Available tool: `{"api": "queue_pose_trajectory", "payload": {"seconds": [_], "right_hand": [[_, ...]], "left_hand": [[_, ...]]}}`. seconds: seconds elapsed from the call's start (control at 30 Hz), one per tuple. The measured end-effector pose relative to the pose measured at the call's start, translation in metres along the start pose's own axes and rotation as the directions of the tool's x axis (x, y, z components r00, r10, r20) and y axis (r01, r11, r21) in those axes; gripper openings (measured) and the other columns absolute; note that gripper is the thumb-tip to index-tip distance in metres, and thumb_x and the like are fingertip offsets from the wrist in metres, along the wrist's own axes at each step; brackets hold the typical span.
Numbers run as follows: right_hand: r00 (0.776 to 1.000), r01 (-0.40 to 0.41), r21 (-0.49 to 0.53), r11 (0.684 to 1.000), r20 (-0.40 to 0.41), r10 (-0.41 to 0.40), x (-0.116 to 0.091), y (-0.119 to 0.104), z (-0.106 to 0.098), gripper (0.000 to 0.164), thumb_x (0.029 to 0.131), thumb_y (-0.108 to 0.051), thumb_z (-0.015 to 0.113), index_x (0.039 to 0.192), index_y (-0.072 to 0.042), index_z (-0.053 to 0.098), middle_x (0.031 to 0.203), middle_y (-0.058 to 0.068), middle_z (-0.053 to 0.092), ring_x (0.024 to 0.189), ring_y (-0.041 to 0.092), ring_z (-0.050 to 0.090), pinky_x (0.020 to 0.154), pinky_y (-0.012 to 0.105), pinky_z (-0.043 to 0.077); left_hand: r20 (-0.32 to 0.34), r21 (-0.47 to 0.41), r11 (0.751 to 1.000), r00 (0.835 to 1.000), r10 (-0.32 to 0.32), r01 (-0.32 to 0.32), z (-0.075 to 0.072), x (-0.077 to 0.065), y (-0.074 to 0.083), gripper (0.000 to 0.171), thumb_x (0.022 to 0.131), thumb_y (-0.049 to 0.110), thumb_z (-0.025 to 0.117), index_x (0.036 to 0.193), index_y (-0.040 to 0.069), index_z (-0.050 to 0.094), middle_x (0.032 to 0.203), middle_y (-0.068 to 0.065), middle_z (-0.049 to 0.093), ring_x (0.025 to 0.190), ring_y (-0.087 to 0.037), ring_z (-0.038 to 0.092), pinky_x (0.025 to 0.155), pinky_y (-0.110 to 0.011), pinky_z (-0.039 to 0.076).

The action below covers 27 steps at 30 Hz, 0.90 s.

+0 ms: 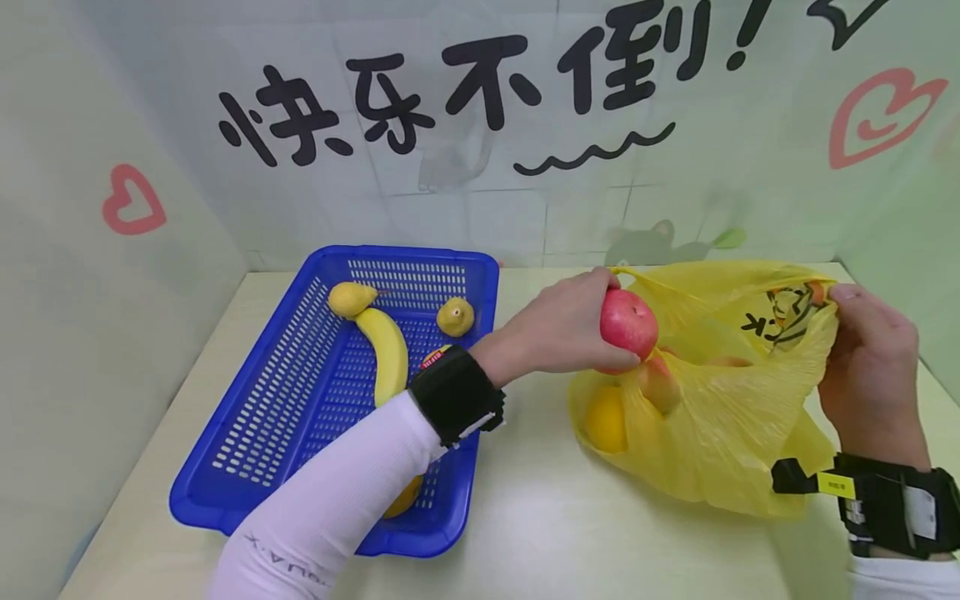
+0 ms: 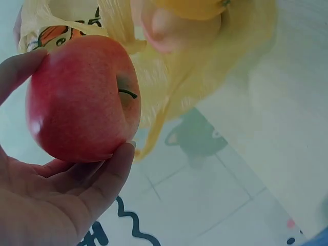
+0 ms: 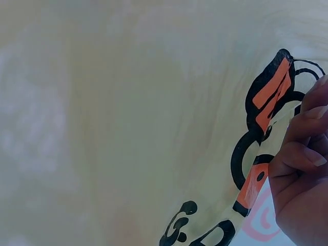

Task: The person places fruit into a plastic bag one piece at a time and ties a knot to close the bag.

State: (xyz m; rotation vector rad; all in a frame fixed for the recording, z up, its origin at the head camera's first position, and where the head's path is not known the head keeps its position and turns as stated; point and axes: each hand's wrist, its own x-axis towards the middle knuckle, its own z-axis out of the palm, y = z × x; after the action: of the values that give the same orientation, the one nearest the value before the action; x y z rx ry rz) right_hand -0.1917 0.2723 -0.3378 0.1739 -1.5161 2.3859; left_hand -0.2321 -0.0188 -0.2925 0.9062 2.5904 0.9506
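Note:
A red apple [image 1: 628, 323] is gripped in my left hand [image 1: 562, 325], at the left side of the mouth of a yellow plastic bag [image 1: 720, 417]. The left wrist view shows the apple [image 2: 84, 100] between thumb and fingers, its stem facing right. My right hand [image 1: 870, 367] pinches the bag's right rim near a printed cartoon tiger. In the right wrist view the curled fingers [image 3: 302, 154] hold the film beside the orange and black print. Inside the bag lie an orange-yellow fruit [image 1: 606, 419] and a pinkish fruit [image 1: 660, 383], seen through the film.
A blue plastic basket [image 1: 247, 408] stands on the pale table [image 1: 555, 500] to the left. It holds a banana [image 1: 386, 354], a yellow pear [image 1: 351, 299], another pear [image 1: 455, 317] and other yellow fruit, partly hidden by my left arm. A printed wall covering closes the back.

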Motion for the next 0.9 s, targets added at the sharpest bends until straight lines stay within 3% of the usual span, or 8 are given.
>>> {"api": "queue_pose_trajectory", "payload": {"seconds": [0.27,0.5,0.9], "right_hand": [[1.000,-0.015,0.018,1.000,-0.001,0.015,0.000,0.001,0.001,0.023,0.101,-0.014,0.053,0.095,0.005,0.066,0.088,0.008,0.069,0.071,0.015,0.064,0.062,0.020,0.056],[1.000,-0.011,0.023,1.000,-0.001,0.011,0.001,0.000,0.001,0.023,0.101,-0.013,0.053,0.096,0.005,0.066,0.089,0.008,0.069,0.071,0.015,0.065,0.063,0.020,0.057],[1.000,-0.014,0.018,1.000,-0.012,0.014,0.003,0.000,0.001,0.023,0.100,-0.014,0.055,0.092,0.005,0.066,0.087,0.007,0.070,0.069,0.015,0.065,0.062,0.020,0.056]], "left_hand": [[0.040,0.040,0.999,0.999,-0.011,0.009,0.019,0.019,0.007,0.064,0.082,0.039,0.074,0.127,0.008,0.041,0.107,0.000,0.057,0.088,-0.007,0.058,0.066,-0.012,0.050],[0.042,0.066,0.996,0.997,-0.066,0.063,0.025,0.032,0.007,0.065,0.082,0.040,0.075,0.127,0.008,0.041,0.106,0.001,0.057,0.089,-0.007,0.059,0.066,-0.011,0.049],[0.065,0.046,0.995,0.993,-0.094,0.091,0.033,0.046,0.003,0.066,0.081,0.043,0.074,0.126,0.010,0.039,0.106,0.002,0.056,0.090,-0.006,0.058,0.068,-0.011,0.049]]}}
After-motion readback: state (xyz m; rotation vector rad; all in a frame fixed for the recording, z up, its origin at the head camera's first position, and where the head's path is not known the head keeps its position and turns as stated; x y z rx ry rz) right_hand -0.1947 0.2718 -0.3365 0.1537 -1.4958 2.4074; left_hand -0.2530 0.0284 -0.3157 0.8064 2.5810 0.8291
